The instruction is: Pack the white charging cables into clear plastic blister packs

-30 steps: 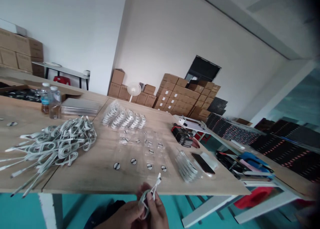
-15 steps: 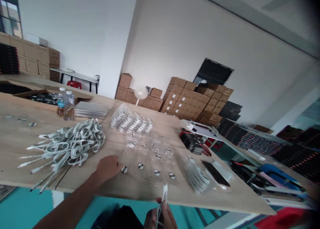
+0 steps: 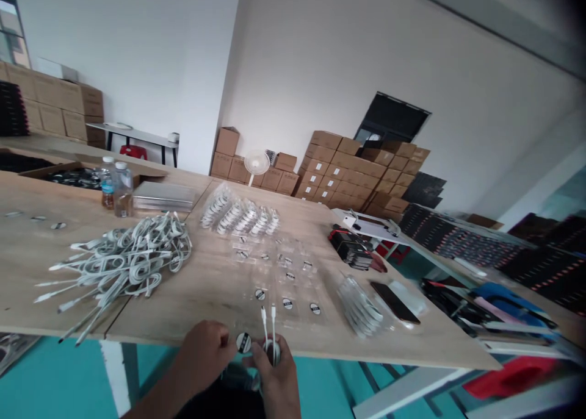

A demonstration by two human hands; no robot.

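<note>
My left hand (image 3: 205, 353) is closed on the edge of a clear plastic bag (image 3: 243, 343) with a round black-and-white label, just off the table's front edge. Beside it, my right hand (image 3: 277, 373) grips a coiled white cable (image 3: 273, 350), its two plugs pointing up. My right thumb is close to the bag; whether it touches cannot be made out. Several more labelled clear bags (image 3: 287, 304) lie flat in rows on the table ahead. To the left spreads a heap of loose white cables (image 3: 141, 254).
Bagged cables (image 3: 240, 214) lie at the table's back, with more bagged ones (image 3: 359, 306) at right by a dark phone (image 3: 394, 302). Two bottles (image 3: 122, 190) stand near a silvery stack (image 3: 163, 196). Black packs (image 3: 350, 251) lie farther right. Cartons (image 3: 341, 169) line the wall.
My left hand has picked up the nearest left labelled bag from the table and drawn it back toward me. My right hand has moved left and up with the cable, meeting it.
</note>
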